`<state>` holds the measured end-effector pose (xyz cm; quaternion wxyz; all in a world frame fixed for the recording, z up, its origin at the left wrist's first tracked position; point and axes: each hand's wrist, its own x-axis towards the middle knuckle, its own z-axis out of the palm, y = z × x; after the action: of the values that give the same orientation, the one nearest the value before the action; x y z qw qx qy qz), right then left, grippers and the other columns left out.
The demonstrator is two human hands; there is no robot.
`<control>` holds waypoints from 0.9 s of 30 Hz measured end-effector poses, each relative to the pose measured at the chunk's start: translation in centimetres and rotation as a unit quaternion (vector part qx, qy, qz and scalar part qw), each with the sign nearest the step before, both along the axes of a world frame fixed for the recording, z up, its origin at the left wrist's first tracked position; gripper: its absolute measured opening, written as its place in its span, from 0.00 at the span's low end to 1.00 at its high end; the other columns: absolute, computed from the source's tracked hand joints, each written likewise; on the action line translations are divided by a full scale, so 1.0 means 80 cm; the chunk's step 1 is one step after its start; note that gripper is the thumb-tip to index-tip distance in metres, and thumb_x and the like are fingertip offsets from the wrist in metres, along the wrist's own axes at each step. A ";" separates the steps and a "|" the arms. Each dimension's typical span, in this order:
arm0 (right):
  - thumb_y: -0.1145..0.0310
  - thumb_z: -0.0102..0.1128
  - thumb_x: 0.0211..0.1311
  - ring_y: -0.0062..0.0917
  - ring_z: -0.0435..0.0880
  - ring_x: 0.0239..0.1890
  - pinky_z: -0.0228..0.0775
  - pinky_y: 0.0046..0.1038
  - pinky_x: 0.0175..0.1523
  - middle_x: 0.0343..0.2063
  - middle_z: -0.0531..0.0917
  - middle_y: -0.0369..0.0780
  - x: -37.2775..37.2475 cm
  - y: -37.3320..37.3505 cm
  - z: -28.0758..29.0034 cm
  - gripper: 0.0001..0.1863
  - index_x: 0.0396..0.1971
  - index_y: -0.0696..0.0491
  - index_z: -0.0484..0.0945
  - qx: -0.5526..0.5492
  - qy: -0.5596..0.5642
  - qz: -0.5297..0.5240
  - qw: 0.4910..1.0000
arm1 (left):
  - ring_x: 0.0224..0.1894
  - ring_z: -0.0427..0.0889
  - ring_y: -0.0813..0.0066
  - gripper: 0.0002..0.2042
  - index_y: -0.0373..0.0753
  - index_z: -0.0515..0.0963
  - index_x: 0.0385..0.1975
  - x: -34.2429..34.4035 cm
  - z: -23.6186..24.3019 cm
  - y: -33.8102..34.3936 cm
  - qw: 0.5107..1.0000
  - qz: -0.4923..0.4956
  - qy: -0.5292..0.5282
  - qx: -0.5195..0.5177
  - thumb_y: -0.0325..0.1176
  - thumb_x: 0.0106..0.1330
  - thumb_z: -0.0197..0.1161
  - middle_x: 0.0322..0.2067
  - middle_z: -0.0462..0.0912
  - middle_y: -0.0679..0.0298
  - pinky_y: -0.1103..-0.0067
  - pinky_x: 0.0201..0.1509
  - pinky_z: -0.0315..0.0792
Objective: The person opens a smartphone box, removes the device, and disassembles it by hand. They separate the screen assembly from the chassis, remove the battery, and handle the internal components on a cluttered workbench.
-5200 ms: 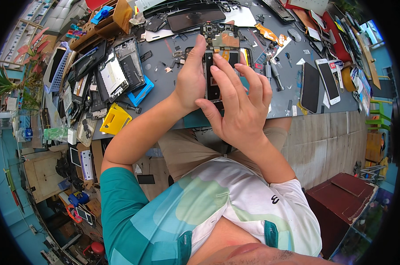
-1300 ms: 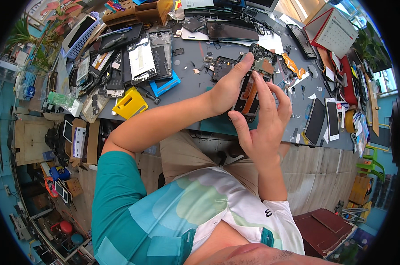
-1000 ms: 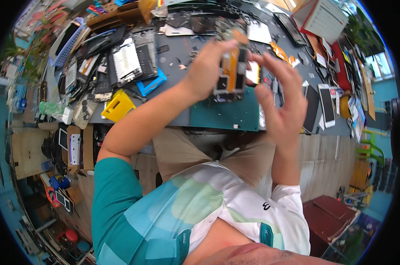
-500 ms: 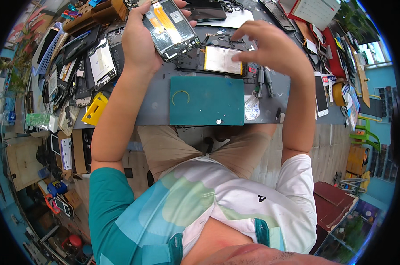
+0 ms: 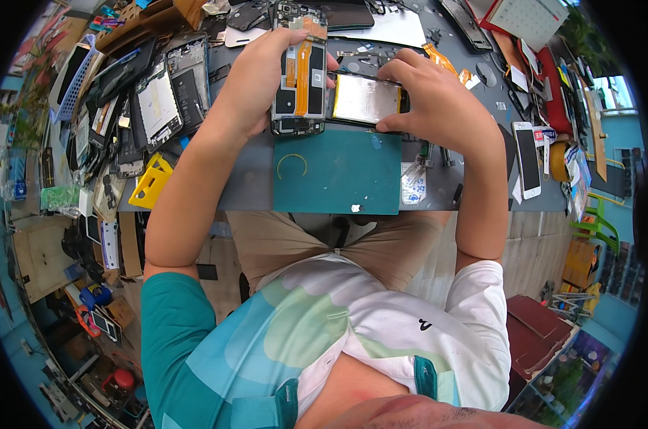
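My left hand point(image 5: 256, 79) is closed around an opened phone point(image 5: 300, 121), held upright lengthwise over the back left of the green mat point(image 5: 338, 171). Orange flex cables run down the phone's inner side, and bare circuitry shows at its far end. Just right of it is a black phone frame with a silver battery point(image 5: 367, 99) in it. My right hand point(image 5: 438, 96) grips that frame at its right end, thumb on the near edge and fingers on the far edge. A thin yellow ring-shaped strand point(image 5: 292, 166) lies on the mat.
Orange flex cables point(image 5: 442, 58) lie beyond my right hand. Stacked phone parts point(image 5: 159, 107) and a yellow holder point(image 5: 151, 180) crowd the left. Screwdrivers point(image 5: 428, 154) sit right of the mat, a white phone point(image 5: 528, 161) farther right. A desk calendar point(image 5: 528, 21) stands at the back right.
My left hand has turned the opened phone straight and brought it nearer. My right hand has come down onto the frame with the battery and closed on its right end.
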<state>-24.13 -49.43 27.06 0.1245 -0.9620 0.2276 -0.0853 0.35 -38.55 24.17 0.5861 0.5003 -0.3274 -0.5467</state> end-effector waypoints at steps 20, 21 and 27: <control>0.64 0.87 0.45 0.42 0.84 0.56 0.77 0.38 0.61 0.51 0.83 0.45 0.004 -0.004 -0.005 0.34 0.52 0.57 0.80 0.029 0.019 -0.014 0.999 | 0.39 0.92 0.64 0.24 0.27 0.81 0.51 0.004 -0.013 -0.007 0.999 0.003 -0.005 0.043 0.43 0.83 0.44 0.44 0.90 0.51 0.69 0.48 0.89; 0.64 0.87 0.45 0.42 0.84 0.56 0.77 0.38 0.62 0.51 0.84 0.45 0.005 -0.006 -0.005 0.34 0.52 0.57 0.80 0.043 0.022 -0.023 0.999 | 0.39 0.92 0.64 0.24 0.27 0.81 0.51 0.002 -0.011 -0.006 0.999 0.006 -0.008 0.048 0.43 0.83 0.44 0.44 0.90 0.50 0.69 0.48 0.89; 0.65 0.87 0.45 0.40 0.86 0.54 0.78 0.38 0.60 0.49 0.86 0.46 0.012 -0.007 0.002 0.33 0.49 0.58 0.78 0.122 0.022 -0.067 0.990 | 0.39 0.93 0.64 0.24 0.27 0.81 0.51 0.002 -0.010 -0.006 0.999 0.013 -0.013 0.051 0.43 0.83 0.44 0.44 0.90 0.50 0.69 0.48 0.90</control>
<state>-23.14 -49.97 27.19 0.2297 -0.9240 0.3027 -0.0435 0.52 -39.02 23.40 0.5630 0.5407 -0.3003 -0.5482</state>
